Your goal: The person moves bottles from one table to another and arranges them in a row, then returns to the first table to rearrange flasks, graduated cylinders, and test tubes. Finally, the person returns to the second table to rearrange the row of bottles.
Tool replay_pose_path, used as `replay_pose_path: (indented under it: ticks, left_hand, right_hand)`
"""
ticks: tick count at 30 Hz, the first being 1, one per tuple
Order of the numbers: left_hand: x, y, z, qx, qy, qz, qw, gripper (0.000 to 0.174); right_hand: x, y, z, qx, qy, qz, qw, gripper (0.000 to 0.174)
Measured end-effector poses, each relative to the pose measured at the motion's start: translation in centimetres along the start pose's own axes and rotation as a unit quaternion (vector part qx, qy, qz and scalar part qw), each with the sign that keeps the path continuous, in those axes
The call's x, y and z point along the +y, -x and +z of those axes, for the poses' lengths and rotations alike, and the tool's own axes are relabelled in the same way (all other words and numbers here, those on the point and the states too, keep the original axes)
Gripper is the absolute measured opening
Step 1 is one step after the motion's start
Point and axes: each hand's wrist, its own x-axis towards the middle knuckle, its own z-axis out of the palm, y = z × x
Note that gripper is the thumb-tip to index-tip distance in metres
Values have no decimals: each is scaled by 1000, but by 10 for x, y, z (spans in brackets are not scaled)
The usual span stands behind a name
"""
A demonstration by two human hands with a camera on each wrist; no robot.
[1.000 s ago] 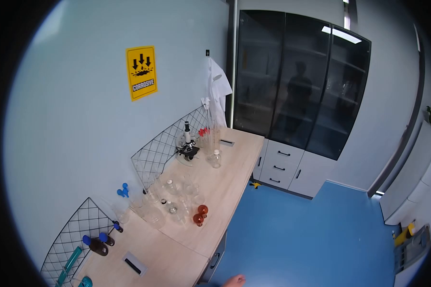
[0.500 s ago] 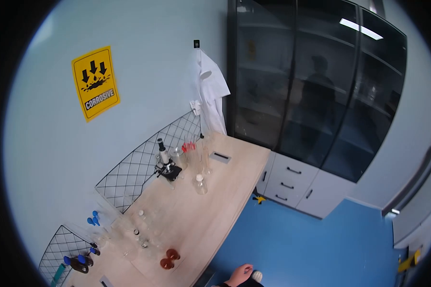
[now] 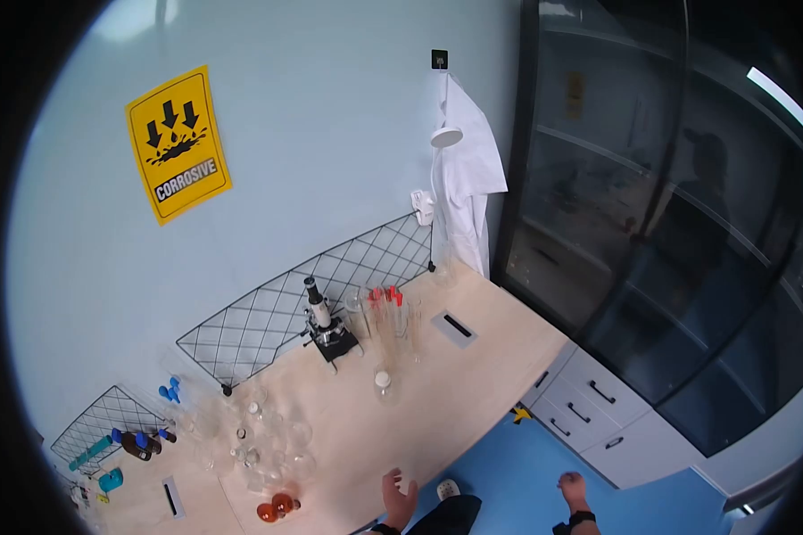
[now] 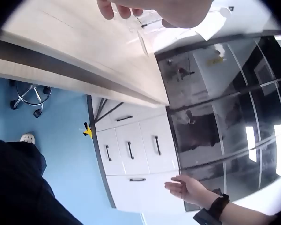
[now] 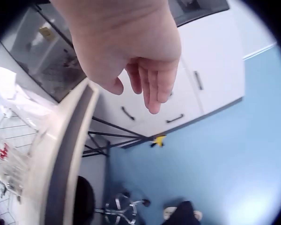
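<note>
Moved into head view, beyond front edge of table (image 3: 455, 388): right hand (image 3: 573, 490), fingers relaxed, holding nothing; near same edge: left hand (image 3: 400, 499), loosely open, likewise empty; on table: white-capped bottle (image 3: 384, 387), amber flasks (image 3: 283, 505)

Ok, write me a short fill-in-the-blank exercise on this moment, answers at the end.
1. The yellow sign bears the printed word ____.
2. The hand nearer the table is the ____ one.
3. The right hand holds ____.
4. The colour of the floor is ____.

Missing words: corrosive; left; nothing; blue.
</note>
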Motion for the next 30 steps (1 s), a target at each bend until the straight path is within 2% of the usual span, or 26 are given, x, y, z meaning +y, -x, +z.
replay_pose_path:
  ticks: [1,2,3,5,7,8,11,13,14,15,18,21,24,27,30]
  left_hand:
    - [-2,-18,11,47,2,8,999,46]
    - [-8,-34,21,45,-1,-21,999,59]
    - [-7,-54,32,76,7,-12,997,61]
    - [-1,-86,48,136,15,-3,991,65]
    - [20,-118,53,177,17,24,984,67]
    - [32,-137,52,196,15,41,980,68]
    - [60,-178,39,209,4,116,971,71]
    - [84,-203,27,204,1,138,969,74]
    - [97,-216,22,203,-1,149,968,75]
    - [110,-228,17,190,-7,149,970,77]
    - [140,-258,5,150,-48,135,978,81]
    - [162,-281,16,122,-3,61,991,88]
    - [147,-302,37,133,-53,35,989,94]
    - [147,-314,57,147,15,-38,988,91]
    - [125,-319,68,190,25,-54,980,87]
  right_hand:
    - [-24,-26,21,-3,-97,-26,995,14]
    - [-50,-42,41,-41,-113,-49,992,15]
    - [-74,-57,60,-78,-127,-73,986,17]
    - [-106,-82,99,-150,-110,-95,978,20]
    - [-150,-96,122,-187,7,-162,969,24]
    - [-174,-99,130,-194,23,-192,962,25]
    - [-250,-112,155,-213,39,-272,937,29]
    - [-288,-124,175,-233,29,-301,924,31]
    - [-299,-136,188,-242,66,-334,909,35]
    - [-309,-149,204,-252,103,-366,890,40]
    - [-343,-169,250,-269,29,-466,843,56]
    - [-374,-174,284,-329,60,-344,878,65]
    - [-384,-186,308,-391,88,-325,857,66]
    - [-373,-211,334,-439,133,-357,814,65]
    - [-355,-232,353,-458,144,-380,791,58]
